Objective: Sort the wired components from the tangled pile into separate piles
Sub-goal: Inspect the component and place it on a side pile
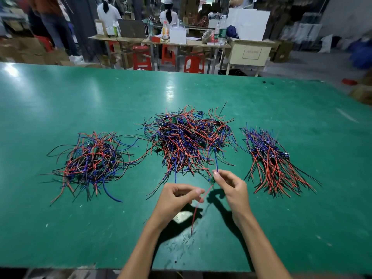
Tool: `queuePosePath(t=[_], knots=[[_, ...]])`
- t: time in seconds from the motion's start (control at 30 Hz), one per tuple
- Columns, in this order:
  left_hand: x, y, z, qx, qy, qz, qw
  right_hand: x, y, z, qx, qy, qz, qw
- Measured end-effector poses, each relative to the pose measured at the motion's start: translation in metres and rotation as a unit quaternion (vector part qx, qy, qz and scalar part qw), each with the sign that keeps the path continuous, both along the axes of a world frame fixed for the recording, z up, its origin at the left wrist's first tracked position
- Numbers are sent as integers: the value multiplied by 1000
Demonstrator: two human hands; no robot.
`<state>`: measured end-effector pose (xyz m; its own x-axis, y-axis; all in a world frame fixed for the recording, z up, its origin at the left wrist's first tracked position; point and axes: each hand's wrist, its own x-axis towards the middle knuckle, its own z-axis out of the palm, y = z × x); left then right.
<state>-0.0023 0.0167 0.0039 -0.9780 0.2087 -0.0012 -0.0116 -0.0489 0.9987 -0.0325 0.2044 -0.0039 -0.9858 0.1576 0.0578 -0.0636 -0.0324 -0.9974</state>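
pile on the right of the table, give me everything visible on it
The right pile is a bundle of wired components lying on the green table, its leads roughly parallel rather than tangled. Blue wires fan toward the far side, red and black toward the near side, with small dark parts across the middle. No hand touches it; it sits apart from the centre pile.

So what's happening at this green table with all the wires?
A person is sorting wired components on a green table. The right hand pinches one component by its blue wire, while the left hand holds its red wire. Three heaps lie ahead: a big tangled middle pile, a loose left pile and a neatly aligned right pile.
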Motion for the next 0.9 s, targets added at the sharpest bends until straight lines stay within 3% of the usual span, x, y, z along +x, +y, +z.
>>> queuePosePath(t=[0.23, 0.47, 0.7, 0.9], knots=[[0, 5, 2, -32, 11, 29, 999, 11, 14, -5, -56, 24, 26, 998], [-2, 16, 12, -48, -43, -31, 997, 10, 14, -9, 54, 61, 65, 995], [-2, 9, 6, -15, -15, -24, 999, 12, 16, -8, -21, 33, 82, 996], [-2, 10, 11, 17, -44, -63, 997, 7, 6, -7, 77, 66, 68, 993]])
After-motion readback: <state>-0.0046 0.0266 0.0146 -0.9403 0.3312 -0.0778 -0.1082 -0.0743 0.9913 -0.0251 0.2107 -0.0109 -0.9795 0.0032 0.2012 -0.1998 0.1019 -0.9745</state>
